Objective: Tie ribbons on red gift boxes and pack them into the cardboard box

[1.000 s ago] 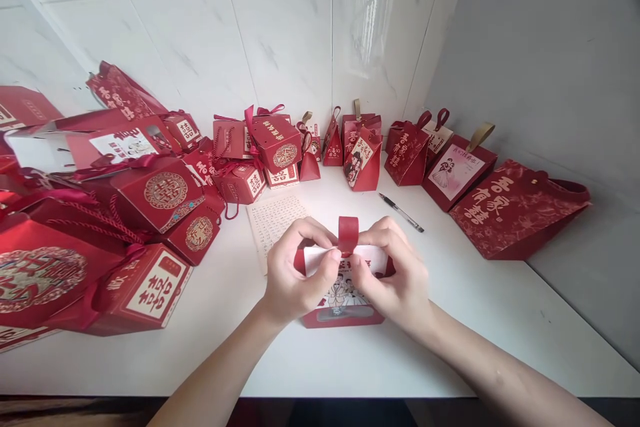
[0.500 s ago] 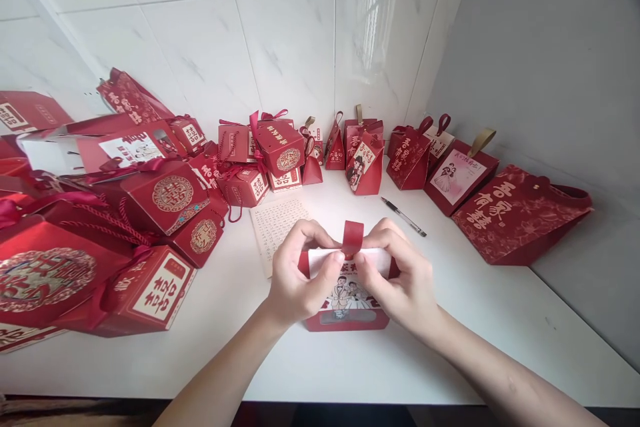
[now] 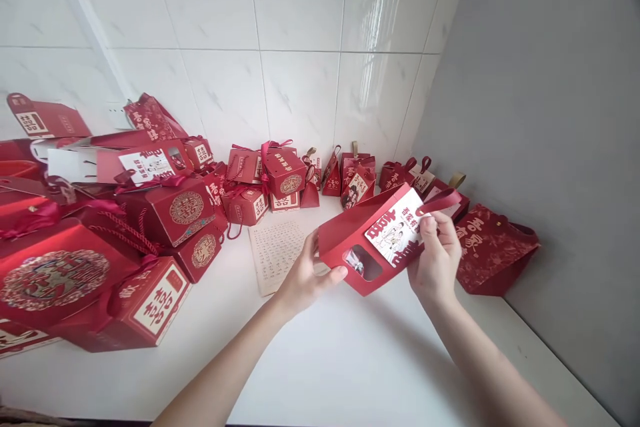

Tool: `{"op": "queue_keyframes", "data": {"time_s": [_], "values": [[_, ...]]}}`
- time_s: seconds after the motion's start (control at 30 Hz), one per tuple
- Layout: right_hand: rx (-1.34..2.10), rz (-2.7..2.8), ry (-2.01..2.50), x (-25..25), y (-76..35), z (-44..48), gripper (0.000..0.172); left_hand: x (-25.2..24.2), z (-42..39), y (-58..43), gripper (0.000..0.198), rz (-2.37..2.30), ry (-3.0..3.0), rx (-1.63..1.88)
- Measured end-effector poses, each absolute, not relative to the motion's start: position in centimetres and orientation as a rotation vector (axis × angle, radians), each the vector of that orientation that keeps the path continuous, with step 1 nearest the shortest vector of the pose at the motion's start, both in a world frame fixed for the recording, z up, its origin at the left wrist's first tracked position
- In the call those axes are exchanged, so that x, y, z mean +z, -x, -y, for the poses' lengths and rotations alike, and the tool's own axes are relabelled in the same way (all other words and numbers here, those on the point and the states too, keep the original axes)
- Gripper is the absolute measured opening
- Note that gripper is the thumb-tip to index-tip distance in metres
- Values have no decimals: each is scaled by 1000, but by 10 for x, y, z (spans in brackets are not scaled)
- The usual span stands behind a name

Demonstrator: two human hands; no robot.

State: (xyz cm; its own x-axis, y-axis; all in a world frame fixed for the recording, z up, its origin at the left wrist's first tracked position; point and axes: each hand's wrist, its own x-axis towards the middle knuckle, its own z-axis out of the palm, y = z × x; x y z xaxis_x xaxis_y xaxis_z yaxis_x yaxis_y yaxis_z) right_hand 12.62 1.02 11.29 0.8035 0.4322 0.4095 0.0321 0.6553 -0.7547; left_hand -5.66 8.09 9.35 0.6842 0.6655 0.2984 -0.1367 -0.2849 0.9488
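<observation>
Both hands hold a red gift box [image 3: 373,243] tilted in the air above the white table [image 3: 350,360]. The box has a small clear window, a white picture label and a red loop handle at its upper right end. My left hand [image 3: 306,278] grips the box's lower left corner, thumb under it. My right hand [image 3: 437,259] holds the upper right end near the handle, fingers closed on the label edge.
Many red gift boxes [image 3: 165,213] are piled along the left and against the tiled wall. A flat red bag [image 3: 493,250] lies at the right by the grey wall. A handwritten sheet of paper [image 3: 277,250] lies behind my left hand.
The box was standing on the table with both hands pinching its handle; now it is lifted, tilted and carried up and to the right. The camera view has tipped upward.
</observation>
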Motion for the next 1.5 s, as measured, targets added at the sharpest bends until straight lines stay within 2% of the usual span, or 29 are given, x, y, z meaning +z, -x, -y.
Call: {"op": "queue_keyframes", "data": {"time_s": [0.1, 0.27, 0.43, 0.63, 0.83, 0.9, 1.0, 1.17, 1.33, 1.5], "values": [[438, 557, 733, 109, -128, -18, 34, 92, -82, 55, 60, -390, -1734, 978], [701, 553, 660, 108, -126, -25, 37, 90, -87, 59, 71, -439, -2091, 1325], [732, 556, 690, 114, -123, -22, 45, 87, -90, 62, 66, -328, -2227, 1473], [728, 584, 682, 113, -126, -21, 35, 87, -87, 60, 68, -378, -2101, 1417], [796, 735, 757, 109, -123, -16, 24, 98, -91, 58, 66, -487, -1463, 1230], [862, 752, 826, 108, -121, -17, 26, 99, -96, 59, 66, -510, -1371, 1154], [991, 606, 851, 106, -122, -21, 28, 99, -101, 60, 57, -563, -1332, 1069], [1144, 181, 784, 104, -127, -27, 17, 100, -99, 61, 38, -504, -1372, 1030], [1298, 88, 781, 109, -124, -26, 24, 102, -97, 64, 33, -490, -1368, 1066], [1330, 95, 774, 106, -123, -26, 21, 103, -97, 66, 34, -468, -1378, 1067]]}}
